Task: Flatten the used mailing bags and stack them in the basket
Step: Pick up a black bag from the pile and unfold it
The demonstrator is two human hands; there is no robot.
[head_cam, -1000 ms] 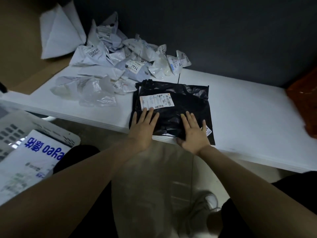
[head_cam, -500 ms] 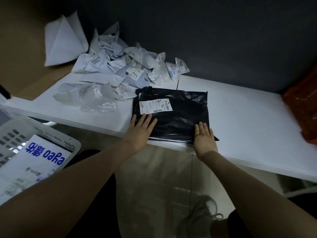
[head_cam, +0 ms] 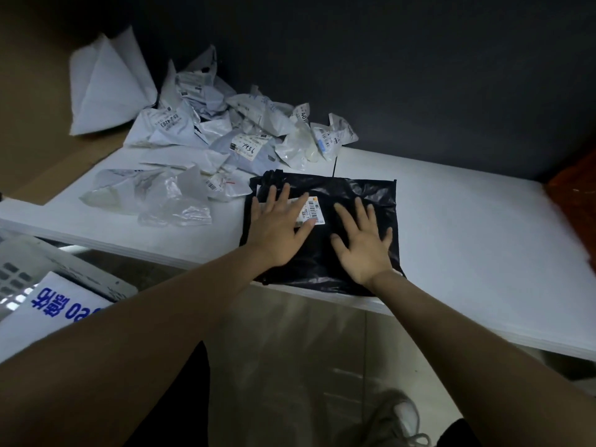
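Note:
A black mailing bag [head_cam: 361, 191] with a white shipping label [head_cam: 312, 210] lies flat at the near edge of the white table [head_cam: 467, 240]. My left hand [head_cam: 277, 225] presses flat on its left part, fingers spread and partly covering the label. On the bag's right half my right hand [head_cam: 362, 243] lies palm down with straight, spread fingers. A heap of crumpled white and clear mailing bags [head_cam: 219, 140] sits behind and to the left. The white perforated basket [head_cam: 19, 272] stands at the lower left, with a white bag printed in blue [head_cam: 54, 308] lying in it.
A dark wall rises behind the table. A brown cardboard surface [head_cam: 38, 130] lies at the far left, with a folded white bag [head_cam: 103, 88] propped against it. Something orange-red [head_cam: 577, 201] sits at the right edge. Below are the tiled floor and my shoe [head_cam: 400, 417].
Both hands slid forward from the bag's near edge onto its middle, pressing it flat. The left hand now covers most of the label. The camera tilted down slightly.

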